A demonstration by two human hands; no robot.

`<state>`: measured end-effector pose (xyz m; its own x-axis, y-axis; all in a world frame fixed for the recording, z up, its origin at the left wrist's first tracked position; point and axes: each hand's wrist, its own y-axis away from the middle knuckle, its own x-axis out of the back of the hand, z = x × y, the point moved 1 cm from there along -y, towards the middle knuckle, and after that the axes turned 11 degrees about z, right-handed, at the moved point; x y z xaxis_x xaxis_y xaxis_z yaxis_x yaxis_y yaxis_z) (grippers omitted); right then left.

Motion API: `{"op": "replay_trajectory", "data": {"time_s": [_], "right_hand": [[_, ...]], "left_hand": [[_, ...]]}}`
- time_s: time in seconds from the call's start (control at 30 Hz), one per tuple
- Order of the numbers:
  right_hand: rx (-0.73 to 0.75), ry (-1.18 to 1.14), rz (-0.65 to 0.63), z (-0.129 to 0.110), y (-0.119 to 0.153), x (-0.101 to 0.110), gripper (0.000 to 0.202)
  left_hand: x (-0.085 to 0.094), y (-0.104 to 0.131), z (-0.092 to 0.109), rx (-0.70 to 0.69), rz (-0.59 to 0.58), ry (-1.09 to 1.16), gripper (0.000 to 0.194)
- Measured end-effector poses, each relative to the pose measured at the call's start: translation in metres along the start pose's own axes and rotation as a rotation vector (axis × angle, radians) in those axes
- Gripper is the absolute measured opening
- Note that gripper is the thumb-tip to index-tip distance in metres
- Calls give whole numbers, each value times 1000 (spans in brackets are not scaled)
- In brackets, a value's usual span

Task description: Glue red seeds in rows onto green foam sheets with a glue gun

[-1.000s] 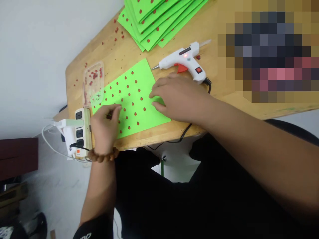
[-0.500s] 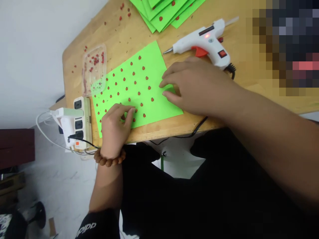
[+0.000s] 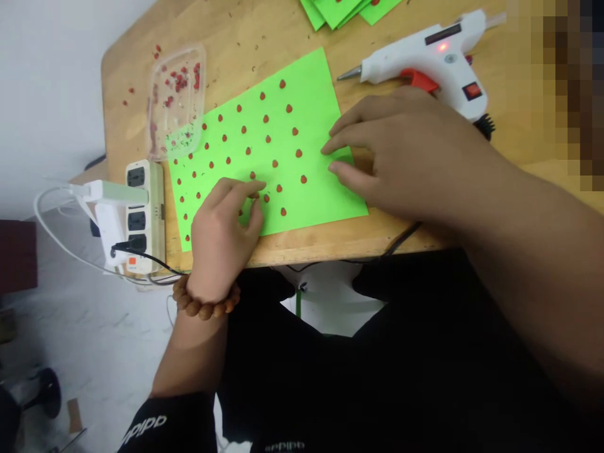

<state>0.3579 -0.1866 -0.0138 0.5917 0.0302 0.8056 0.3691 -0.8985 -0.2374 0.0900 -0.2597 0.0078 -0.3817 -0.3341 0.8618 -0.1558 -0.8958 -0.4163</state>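
Note:
A bright green sheet (image 3: 325, 182) lies on the table, dotted with rows of small red pieces (image 3: 303, 179). My left hand (image 3: 224, 226), with a brown bead bracelet (image 3: 205, 308) at the wrist, is over the sheet's near edge. Its thumb and index finger are parted around a few of the red pieces, and nothing shows held between them. My right hand (image 3: 391, 151) reaches over the sheet's right edge, fingers spread and holding nothing. Just beyond it rests a white glue gun (image 3: 425, 53) with a red trigger and a lit red light.
A clear plastic tray (image 3: 151, 113) of loose red pieces overlaps the sheet's far left corner. A power strip (image 3: 158, 220) with plugged-in chargers and cables stands at the table's left edge. More green sheets (image 3: 349, 9) are stacked at the back. Red bits and crumbs dot the wooden table (image 3: 226, 56).
The thumb and index finger of my left hand have moved apart from a near pinch. The camera view has shifted, so the sheet and glue gun appear farther right. My right hand stays open.

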Motion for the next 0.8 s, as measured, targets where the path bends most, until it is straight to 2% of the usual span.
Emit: {"op": "replay_trajectory", "data": {"time_s": [0.13, 0.33, 0.57, 0.8], "right_hand": [[-4, 36, -24, -3, 1, 1, 41], [-6, 83, -40, -7, 1, 3, 47], [-10, 18, -44, -7, 2, 4, 51], [-10, 10, -16, -6, 3, 2, 45]], "left_hand": [[-2, 1, 0, 28, -14, -56, 7], [-6, 0, 1, -13, 11, -127, 11], [-13, 1, 6, -24, 54, -207, 18], [-19, 1, 6, -19, 108, -238, 17]]}}
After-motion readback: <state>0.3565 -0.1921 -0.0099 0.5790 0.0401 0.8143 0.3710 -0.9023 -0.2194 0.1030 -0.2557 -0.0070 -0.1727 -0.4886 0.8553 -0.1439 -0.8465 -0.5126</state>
